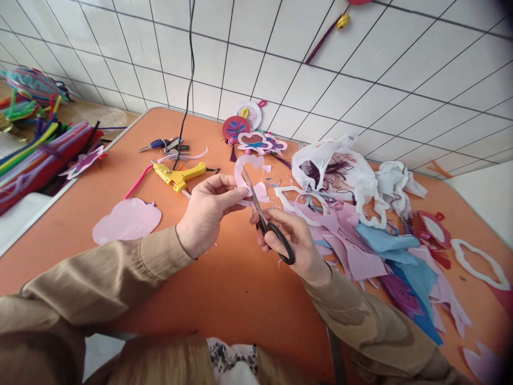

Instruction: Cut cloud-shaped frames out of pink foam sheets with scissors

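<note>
My left hand pinches a pink cut-out, a cloud-like outline with an open middle, by its lower edge. Black-handled scissors are in my right hand, fingers through the loops. Their blades point up and left and lie across the cut-out, partly apart. Whether they touch its edge I cannot tell. Small pink scraps lie on the orange table just behind the blades. To the left of my left hand rests a yellow hot glue gun, and nearer me a pink cloud-shaped piece.
Pink offcuts, blue sheets and a white plastic bag crowd the right side of the table. Finished-looking ornaments lean by the tiled wall. Keys lie behind the glue gun; pipe cleaners are piled at far left.
</note>
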`<action>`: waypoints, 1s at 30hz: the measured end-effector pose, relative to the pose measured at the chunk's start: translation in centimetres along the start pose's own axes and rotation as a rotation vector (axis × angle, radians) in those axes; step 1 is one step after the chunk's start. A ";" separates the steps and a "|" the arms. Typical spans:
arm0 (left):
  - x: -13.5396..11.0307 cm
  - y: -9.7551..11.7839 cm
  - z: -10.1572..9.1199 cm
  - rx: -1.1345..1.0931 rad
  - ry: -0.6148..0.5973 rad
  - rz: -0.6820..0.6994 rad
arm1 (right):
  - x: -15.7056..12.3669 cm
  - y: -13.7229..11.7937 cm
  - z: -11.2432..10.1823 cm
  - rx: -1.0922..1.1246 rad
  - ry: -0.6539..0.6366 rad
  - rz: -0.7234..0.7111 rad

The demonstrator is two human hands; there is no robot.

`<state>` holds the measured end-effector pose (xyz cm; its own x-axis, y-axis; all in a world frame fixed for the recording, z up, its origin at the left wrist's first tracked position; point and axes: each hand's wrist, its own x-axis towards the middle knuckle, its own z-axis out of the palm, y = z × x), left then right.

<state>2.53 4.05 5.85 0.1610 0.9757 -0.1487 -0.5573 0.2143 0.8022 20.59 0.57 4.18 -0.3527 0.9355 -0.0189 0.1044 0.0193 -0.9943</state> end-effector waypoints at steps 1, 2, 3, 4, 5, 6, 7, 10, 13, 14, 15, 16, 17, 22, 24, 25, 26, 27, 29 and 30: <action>0.0 0.0 0.0 0.001 0.000 0.000 | 0.0 0.0 0.0 -0.001 0.001 0.003; 0.0 0.0 0.0 0.003 0.001 -0.001 | 0.0 0.0 -0.1 -0.004 0.003 0.005; 0.1 0.0 0.0 0.008 0.001 -0.002 | 0.0 0.0 -0.1 -0.007 0.005 0.007; 0.1 0.0 0.0 0.013 0.001 -0.002 | 0.0 0.0 -0.1 -0.009 0.006 0.008; 0.1 0.0 0.0 0.019 0.001 -0.001 | 0.0 0.0 -0.2 -0.012 0.007 0.007; 0.1 0.0 0.0 0.025 0.001 0.001 | 0.0 -0.1 -0.2 -0.015 0.008 0.006; 0.1 0.0 0.0 0.030 0.000 0.002 | 0.0 -0.1 -0.2 -0.018 0.010 0.004; 0.0 0.0 0.0 0.038 -0.002 0.001 | 0.0 -0.2 -0.1 -0.029 0.008 0.004; 0.0 0.0 0.0 0.035 0.000 0.000 | 0.0 0.1 -0.2 -0.031 0.008 0.007; 0.0 0.0 0.0 0.037 -0.002 -0.002 | 0.0 0.3 -0.2 -0.029 0.014 0.004; 0.0 0.0 0.0 0.038 -0.003 -0.003 | 0.0 0.6 -0.2 -0.026 0.020 -0.002; 0.0 0.1 0.0 0.040 -0.005 -0.004 | -0.1 0.9 -0.3 -0.023 0.028 -0.012; 0.0 0.1 0.0 0.041 -0.005 -0.004 | -0.1 1.2 -0.3 -0.024 0.030 -0.020; 0.1 0.0 -0.1 0.037 0.015 0.000 | -0.1 1.4 -0.4 -0.044 0.040 -0.038; 0.1 0.0 -0.1 0.037 0.020 -0.002 | -0.1 0.8 -0.4 -0.048 0.036 -0.015; 0.1 0.0 -0.1 0.038 0.021 -0.004 | -0.1 0.5 -0.4 -0.053 0.029 0.002; 0.1 0.0 -0.1 0.039 0.021 -0.007 | -0.1 0.2 -0.3 -0.058 0.022 0.016; 0.1 0.0 -0.1 0.038 0.022 -0.009 | 0.0 -0.1 -0.3 -0.062 0.016 0.026; 0.2 0.1 -0.2 0.035 0.021 -0.010 | 0.0 -0.6 -0.3 -0.065 0.016 0.028; 0.2 0.1 -0.2 0.034 0.019 -0.010 | 0.0 -0.7 -0.3 -0.067 0.019 0.026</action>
<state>2.38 4.28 5.80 0.1513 0.9742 -0.1677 -0.5276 0.2230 0.8197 20.75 0.68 4.86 -0.3316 0.9425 -0.0417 0.1754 0.0182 -0.9843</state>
